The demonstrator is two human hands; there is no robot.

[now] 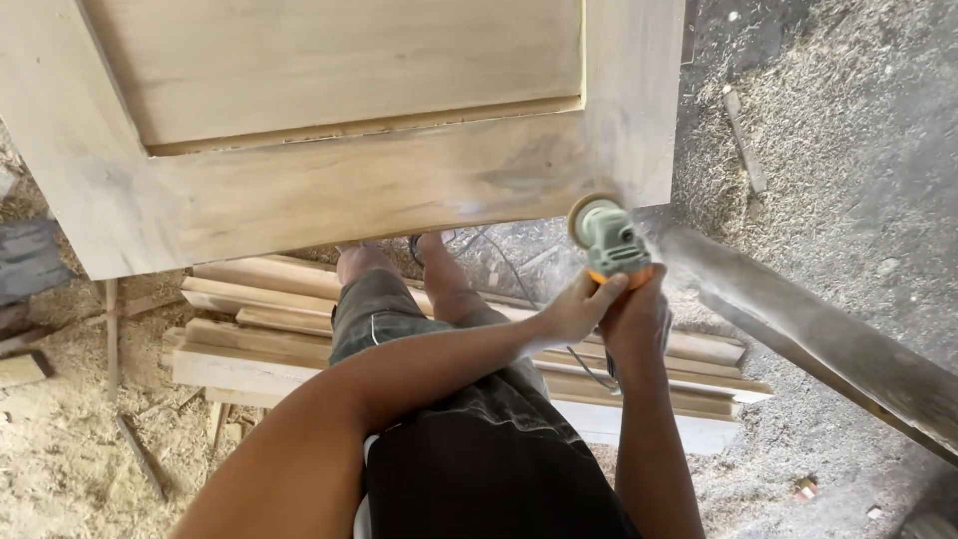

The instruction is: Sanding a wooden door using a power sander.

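The one camera sits on my head and looks steeply down past my arms and legs. It is close over the wooden door panel, with the sawdust-covered floor below.

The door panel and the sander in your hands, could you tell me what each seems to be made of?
The door panel looks like bare, unfinished pale wood, with visible grain and dust. The sander, gripped by left hand and right hand, appears grey moulded plastic with an orange section.

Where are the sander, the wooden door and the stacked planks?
sander (pixel 609 238), head view, on its grey body.
wooden door (pixel 329 190), head view, on its bottom rail.
stacked planks (pixel 249 354), head view, on a left board.
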